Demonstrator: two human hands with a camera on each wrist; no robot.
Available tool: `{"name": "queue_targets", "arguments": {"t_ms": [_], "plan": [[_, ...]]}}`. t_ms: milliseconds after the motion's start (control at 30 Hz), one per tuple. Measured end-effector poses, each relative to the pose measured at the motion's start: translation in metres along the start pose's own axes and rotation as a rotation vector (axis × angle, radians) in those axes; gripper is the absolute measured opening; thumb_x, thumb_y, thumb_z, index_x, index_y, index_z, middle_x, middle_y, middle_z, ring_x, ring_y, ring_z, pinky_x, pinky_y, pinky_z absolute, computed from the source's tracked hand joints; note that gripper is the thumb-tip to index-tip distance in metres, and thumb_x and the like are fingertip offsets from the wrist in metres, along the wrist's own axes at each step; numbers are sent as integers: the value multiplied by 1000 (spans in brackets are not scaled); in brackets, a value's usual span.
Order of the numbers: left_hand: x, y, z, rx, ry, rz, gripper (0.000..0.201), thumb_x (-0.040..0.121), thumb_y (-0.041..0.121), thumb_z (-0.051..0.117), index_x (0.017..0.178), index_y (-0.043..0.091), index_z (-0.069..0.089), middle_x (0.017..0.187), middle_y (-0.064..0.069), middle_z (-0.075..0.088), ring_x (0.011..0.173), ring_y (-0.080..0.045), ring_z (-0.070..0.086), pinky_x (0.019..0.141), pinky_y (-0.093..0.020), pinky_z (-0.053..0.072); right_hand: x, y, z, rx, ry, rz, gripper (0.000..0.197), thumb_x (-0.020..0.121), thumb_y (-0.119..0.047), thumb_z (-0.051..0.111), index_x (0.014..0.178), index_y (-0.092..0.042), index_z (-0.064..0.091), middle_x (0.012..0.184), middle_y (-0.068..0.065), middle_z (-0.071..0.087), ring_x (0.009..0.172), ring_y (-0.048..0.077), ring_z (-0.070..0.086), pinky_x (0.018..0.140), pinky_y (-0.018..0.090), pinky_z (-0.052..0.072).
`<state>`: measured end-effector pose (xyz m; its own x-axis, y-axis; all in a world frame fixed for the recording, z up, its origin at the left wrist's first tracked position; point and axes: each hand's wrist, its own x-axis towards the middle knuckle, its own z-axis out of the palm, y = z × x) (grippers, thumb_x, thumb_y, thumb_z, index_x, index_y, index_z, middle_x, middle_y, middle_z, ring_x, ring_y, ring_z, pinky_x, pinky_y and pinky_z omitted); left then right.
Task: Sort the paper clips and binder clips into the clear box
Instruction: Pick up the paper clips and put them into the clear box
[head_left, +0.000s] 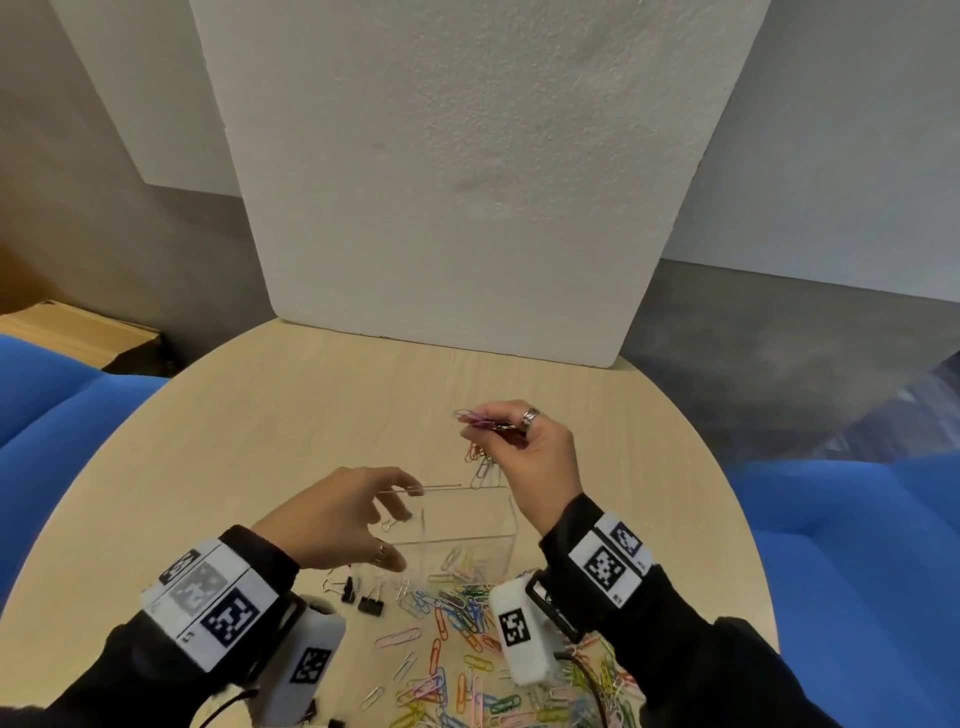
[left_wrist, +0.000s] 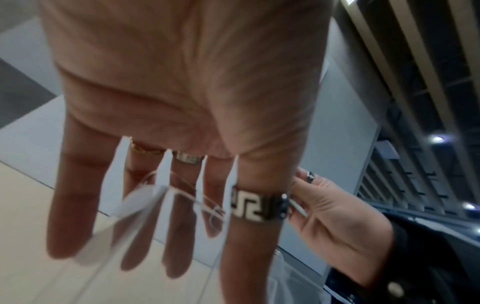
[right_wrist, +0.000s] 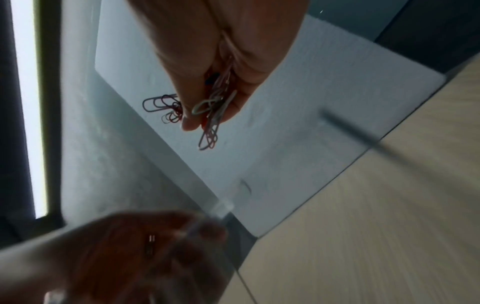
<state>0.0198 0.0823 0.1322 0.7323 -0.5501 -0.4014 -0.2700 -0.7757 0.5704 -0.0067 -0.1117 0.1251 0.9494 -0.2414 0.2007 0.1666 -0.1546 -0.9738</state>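
The clear box (head_left: 501, 525) stands on the round wooden table (head_left: 291, 426); a few paper clips lie inside it. My left hand (head_left: 402, 525) grips its left wall between thumb and fingers; the left wrist view shows that wall (left_wrist: 140, 203) blurred across the fingers. My right hand (head_left: 493, 426) is raised over the box's far rim and pinches a bunch of paper clips (head_left: 475, 418), some dangling. In the right wrist view the clips (right_wrist: 207, 142) hang from my right hand (right_wrist: 207, 121) above the box rim (right_wrist: 221, 207). Black binder clips (head_left: 370, 603) lie near my left wrist.
A heap of coloured paper clips (head_left: 462, 639) covers the table's near edge in front of the box. A white foam board (head_left: 467, 208) stands upright at the far edge. Blue seats (head_left: 857, 545) flank the table on both sides.
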Motion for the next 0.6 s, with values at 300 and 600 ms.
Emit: {"name": "queue_targets", "arguments": {"t_ms": [300,600], "plan": [[-1,15,-11,-62,-18,3,62,65,31,81,116,39,48,101,17,63,92,-3,59,73,-17,49,-25,17,-8,-315,-140,-383,10,75,-9,71,84,-13,73,82,-7,66,81,8,57,74,18,47],[-1,21,-11,-57,-1,-12,62,65,29,81,116,39,48,101,16,62,95,-8,58,75,-21,49,-21,5,-32,-595,-448,-275,21,79,-10,67,99,-10,72,93,7,73,86,12,64,83,18,47]]}}
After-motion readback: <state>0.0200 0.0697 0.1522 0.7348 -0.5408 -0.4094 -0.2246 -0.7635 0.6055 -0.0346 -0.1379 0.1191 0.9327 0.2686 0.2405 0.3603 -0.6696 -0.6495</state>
